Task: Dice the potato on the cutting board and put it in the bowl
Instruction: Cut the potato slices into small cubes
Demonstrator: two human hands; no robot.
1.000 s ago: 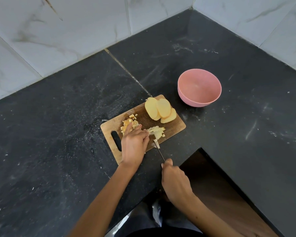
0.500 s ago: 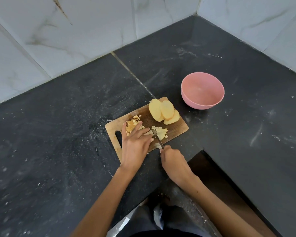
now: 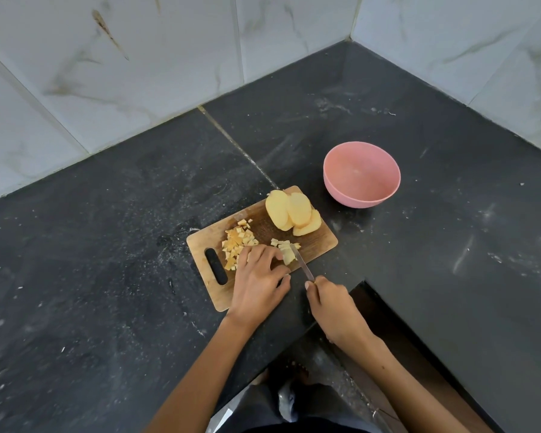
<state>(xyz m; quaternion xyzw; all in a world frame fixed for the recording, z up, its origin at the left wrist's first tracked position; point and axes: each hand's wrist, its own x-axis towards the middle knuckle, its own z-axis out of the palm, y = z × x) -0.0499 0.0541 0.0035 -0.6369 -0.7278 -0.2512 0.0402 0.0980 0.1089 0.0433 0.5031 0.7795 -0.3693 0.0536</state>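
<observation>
Head view looks down on a wooden cutting board lying on a dark stone counter in a tiled corner. Taking the board as the dial, three thick potato slices lean against each other at about one o'clock. A heap of small diced cubes sits at about ten o'clock, next to the board's handle slot. Near the middle, a short row of pale potato strips lies under the knife.

The left hand rests on the board at about seven o'clock, fingers curled down over the near end of the strips, pinning them in place. The right hand is off the board at five o'clock, wrapped round the handle of a knife; the narrow blade slants up and left, its tip among the strips just beside the left fingertips.

A pink bowl stands on the counter at two o'clock from the board, near its far corner but apart from it, with nothing visible inside.
</observation>
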